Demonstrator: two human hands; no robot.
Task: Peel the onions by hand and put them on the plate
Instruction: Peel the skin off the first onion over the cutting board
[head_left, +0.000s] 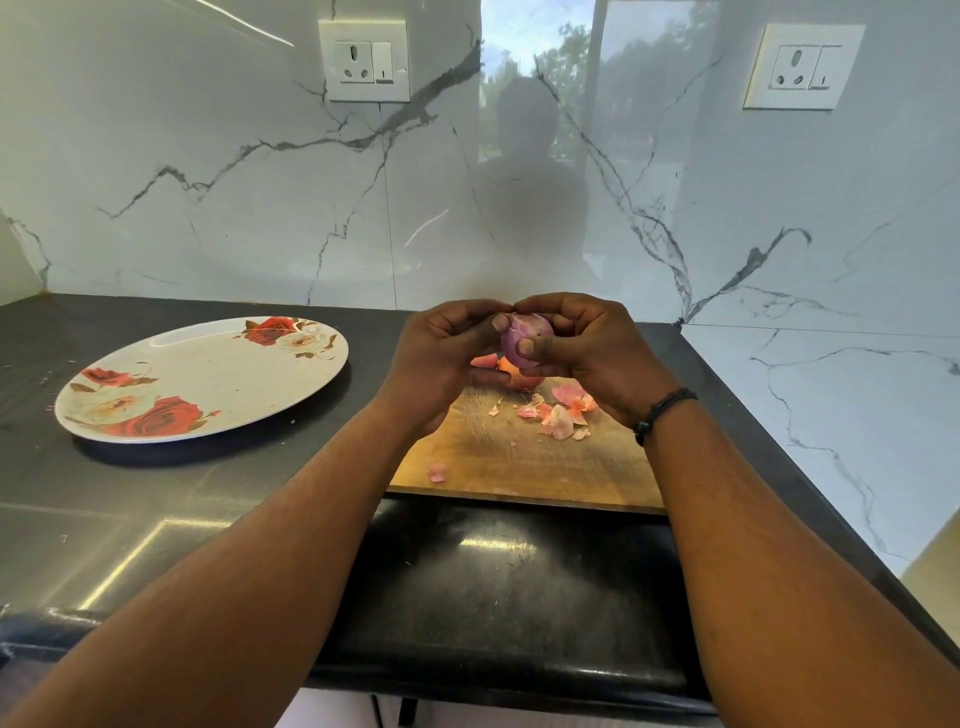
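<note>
Onion (524, 340), purple, largely bare of dry skin: held above the wooden chopping board (524, 457), gripped between left hand (441, 358) and right hand (587, 348), both thumbs pressed on its surface. Second onion (517, 375), orange skin apparently intact: on the board beneath the hands, partly hidden. Peel scraps (561, 415): scattered on the board. Floral plate (208, 379): on the black counter, left of the board, holding no onions. Progress judged: first onion nearly peeled; none plated.

counter (156, 519) left of board (519, 467): open up to plate (208, 379) | board: peels (561, 415), onion (519, 376) at back | behind and right: wall (831, 364) blocks
</note>
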